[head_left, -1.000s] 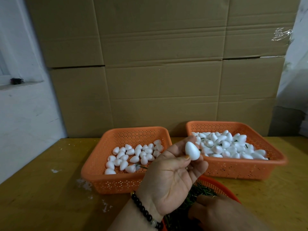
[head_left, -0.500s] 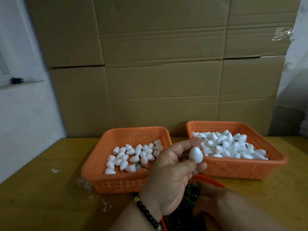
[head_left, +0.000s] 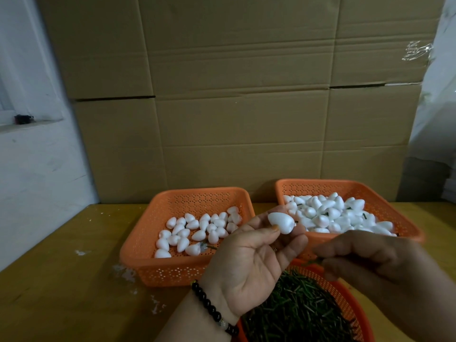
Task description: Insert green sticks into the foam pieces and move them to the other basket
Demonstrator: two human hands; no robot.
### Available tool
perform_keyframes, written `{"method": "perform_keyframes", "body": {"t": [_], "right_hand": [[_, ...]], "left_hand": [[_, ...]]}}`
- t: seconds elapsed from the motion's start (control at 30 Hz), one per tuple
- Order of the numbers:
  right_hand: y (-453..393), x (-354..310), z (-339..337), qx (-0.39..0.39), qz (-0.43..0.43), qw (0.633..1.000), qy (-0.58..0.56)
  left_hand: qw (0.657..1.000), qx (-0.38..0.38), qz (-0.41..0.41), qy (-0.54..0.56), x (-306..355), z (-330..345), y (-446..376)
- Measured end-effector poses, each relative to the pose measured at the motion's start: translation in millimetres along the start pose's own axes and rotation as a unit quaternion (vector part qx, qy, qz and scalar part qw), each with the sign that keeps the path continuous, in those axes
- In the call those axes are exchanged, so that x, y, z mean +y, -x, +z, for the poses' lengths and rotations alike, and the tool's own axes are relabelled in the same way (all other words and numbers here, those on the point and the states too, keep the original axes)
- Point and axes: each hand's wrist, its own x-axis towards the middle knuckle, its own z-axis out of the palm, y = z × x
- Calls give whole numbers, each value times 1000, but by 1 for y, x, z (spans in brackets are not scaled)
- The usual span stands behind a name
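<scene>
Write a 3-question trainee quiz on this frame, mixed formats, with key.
1. True or false: the left hand pinches a white foam piece between thumb and fingers.
2. Multiple choice: the loose green sticks lie in A) the left square basket, B) the right square basket, C) the round basket nearest the camera.
3. Fill in: the right hand pinches a thin green ____.

Key: 1 true; 2 C; 3 stick.
</scene>
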Motion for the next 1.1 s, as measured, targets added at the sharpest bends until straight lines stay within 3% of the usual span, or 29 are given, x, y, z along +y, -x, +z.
{"method": "perform_keyframes", "body": {"t": [0.03,0.1,0.27,0.5,1.1], "right_hand": [[14,23,-5,45,22,999,-18],[19,36,-12,122,-17,992,12],[16,45,-4,199,-58,977,49],[15,54,7,236,-102,951,170],[15,58,13,245,-121,941,198]], "left_hand": [[1000,-1,-12,3,2,4,2],[1000,7,-26,9,1,6,4],[998,34,-48,12,-2,5,3],[998,31,-56,9,-5,4,2],[998,19,-44,-50,-11,10,5]]}}
